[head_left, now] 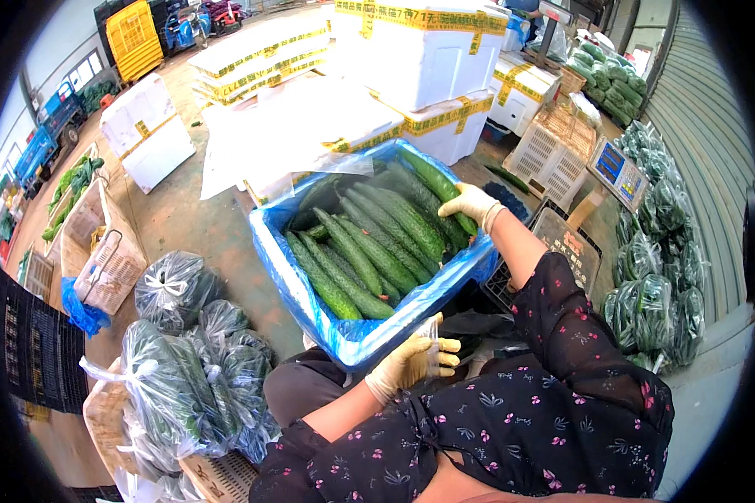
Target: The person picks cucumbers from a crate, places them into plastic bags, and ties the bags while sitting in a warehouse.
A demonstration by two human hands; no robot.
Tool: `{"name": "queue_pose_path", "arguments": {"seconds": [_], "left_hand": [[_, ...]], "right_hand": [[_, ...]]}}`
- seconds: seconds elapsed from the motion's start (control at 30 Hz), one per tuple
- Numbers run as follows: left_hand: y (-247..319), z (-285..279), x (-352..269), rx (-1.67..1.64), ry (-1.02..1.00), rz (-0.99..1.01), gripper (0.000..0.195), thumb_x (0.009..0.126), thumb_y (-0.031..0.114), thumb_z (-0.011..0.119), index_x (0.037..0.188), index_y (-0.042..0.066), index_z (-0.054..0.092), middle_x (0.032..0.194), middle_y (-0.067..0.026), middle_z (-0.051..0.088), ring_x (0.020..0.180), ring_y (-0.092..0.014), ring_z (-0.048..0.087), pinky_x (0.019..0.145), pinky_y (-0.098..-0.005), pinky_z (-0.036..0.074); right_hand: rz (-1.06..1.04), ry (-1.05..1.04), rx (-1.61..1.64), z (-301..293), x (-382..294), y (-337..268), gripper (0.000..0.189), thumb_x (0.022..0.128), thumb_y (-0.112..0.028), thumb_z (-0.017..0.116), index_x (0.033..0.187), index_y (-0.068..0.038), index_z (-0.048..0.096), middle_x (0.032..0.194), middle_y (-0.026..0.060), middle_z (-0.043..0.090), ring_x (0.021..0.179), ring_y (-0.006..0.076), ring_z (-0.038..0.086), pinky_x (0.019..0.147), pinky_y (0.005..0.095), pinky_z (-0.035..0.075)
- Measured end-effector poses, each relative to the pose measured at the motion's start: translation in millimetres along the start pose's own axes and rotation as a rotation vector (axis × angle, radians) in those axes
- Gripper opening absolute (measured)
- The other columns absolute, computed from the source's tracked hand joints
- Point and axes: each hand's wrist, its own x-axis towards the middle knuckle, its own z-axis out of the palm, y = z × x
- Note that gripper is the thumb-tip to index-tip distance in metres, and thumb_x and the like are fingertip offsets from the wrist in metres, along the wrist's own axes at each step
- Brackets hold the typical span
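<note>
A box lined with blue plastic film (268, 251) stands tilted before me, packed with dark green cucumbers (358, 251) lying side by side. Clear film covers part of their far ends. Along the right wall of the box, my right hand (469, 204), in a pale glove, grips a long cucumber (429, 171) near its lower end. My left hand (412, 359), gloved too, is below the near rim, close to my body. Between its thumb and bent fingers is a piece of clear plastic (432, 346), whose full shape I cannot tell.
White foam boxes (434, 63) with printed yellow tape are stacked behind. Knotted bags of cucumbers (170, 377) crowd the left; more bags (651, 302) line the right wall. A digital scale (618, 173) and a plastic crate (544, 154) stand at right. Another crate (110, 264) is at left.
</note>
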Motion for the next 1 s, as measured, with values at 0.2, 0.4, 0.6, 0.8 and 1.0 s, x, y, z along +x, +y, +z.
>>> {"name": "queue_pose_path", "arguments": {"seconds": [0.2,0.4,0.6,0.8,1.0], "left_hand": [[0,-5,-2,-0.011,-0.009,-0.001,0.073,0.082,0.04,0.066,0.142,0.023,0.028,0.119,-0.0176,0.055,0.104,-0.031,0.058,0.092,-0.0502,0.044],[3,5,-6,-0.006,0.036,0.033,0.067,0.083,0.037,0.067,0.137,0.02,0.033,0.114,-0.015,0.056,0.098,-0.028,0.06,0.085,-0.0444,0.049],[0,10,-13,0.012,0.09,0.064,0.07,0.084,0.036,0.064,0.141,0.019,0.028,0.116,-0.0167,0.055,0.098,-0.029,0.059,0.086,-0.0454,0.049],[0,14,-23,0.065,0.138,0.097,0.072,0.084,0.035,0.062,0.144,0.019,0.026,0.12,-0.0193,0.054,0.099,-0.031,0.059,0.088,-0.047,0.048],[-19,10,-20,0.062,-0.007,-0.095,0.086,0.078,0.038,0.07,0.147,0.021,0.022,0.118,-0.0204,0.055,0.096,-0.032,0.062,0.084,-0.0474,0.051]], "right_hand": [[-0.245,0.077,0.719,-28,-51,-44,0.054,0.071,-0.007,0.074,0.119,0.002,0.05,0.1,0.0117,0.061,0.086,0.0224,0.061,0.082,0.0342,0.051],[-0.266,-0.014,0.637,-80,-148,-30,0.05,0.074,-0.009,0.07,0.119,0.0,0.05,0.099,0.006,0.06,0.086,0.0156,0.058,0.077,0.031,0.05],[-0.036,-0.088,0.052,-90,-270,11,0.068,0.063,-0.006,0.076,0.124,0.002,0.048,0.109,0.0046,0.058,0.102,0.0148,0.052,0.091,0.031,0.043],[0.13,-0.454,-0.538,-75,-307,21,0.072,0.058,-0.017,0.077,0.124,-0.002,0.05,0.102,0.0185,0.063,0.098,0.0285,0.062,0.086,0.0357,0.047],[-0.011,-0.682,-0.939,-10,-255,25,0.038,0.07,-0.008,0.064,0.107,-0.006,0.056,0.094,0.017,0.063,0.096,0.0354,0.062,0.079,0.0428,0.048]]}}
